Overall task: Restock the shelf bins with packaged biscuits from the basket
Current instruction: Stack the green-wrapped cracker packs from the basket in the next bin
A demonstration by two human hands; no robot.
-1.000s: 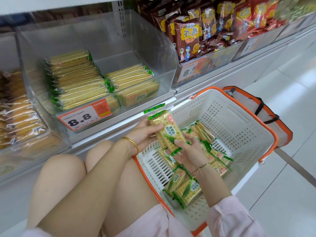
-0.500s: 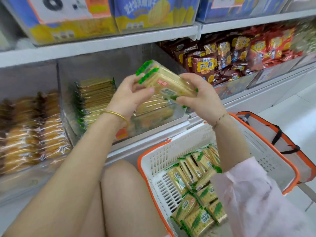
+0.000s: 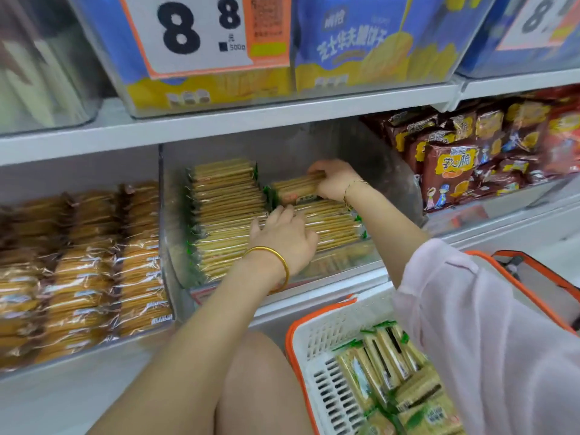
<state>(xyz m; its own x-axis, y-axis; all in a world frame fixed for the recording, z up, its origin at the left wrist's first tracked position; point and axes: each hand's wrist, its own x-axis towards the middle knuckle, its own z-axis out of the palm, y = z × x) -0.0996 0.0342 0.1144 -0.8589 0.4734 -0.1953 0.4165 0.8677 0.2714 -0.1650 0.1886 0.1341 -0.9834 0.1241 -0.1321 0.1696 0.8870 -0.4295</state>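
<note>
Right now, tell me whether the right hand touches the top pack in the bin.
Touching. The head view shows the right hand with its fingers curled round the end of the pack, with no gap.

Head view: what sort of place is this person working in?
Most likely a shop's snack aisle: a shelf carries clear bins of packaged biscuits, a price card reading 8.8 hangs above, and a basket sits below.

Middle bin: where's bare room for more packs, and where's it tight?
Free: above the right stack, between the taller left stack and the bin's right wall, where the right hand grips a pack. Also the basket floor by its left wall. Tight: the left stack, and the front, where the left hand rests.
</note>
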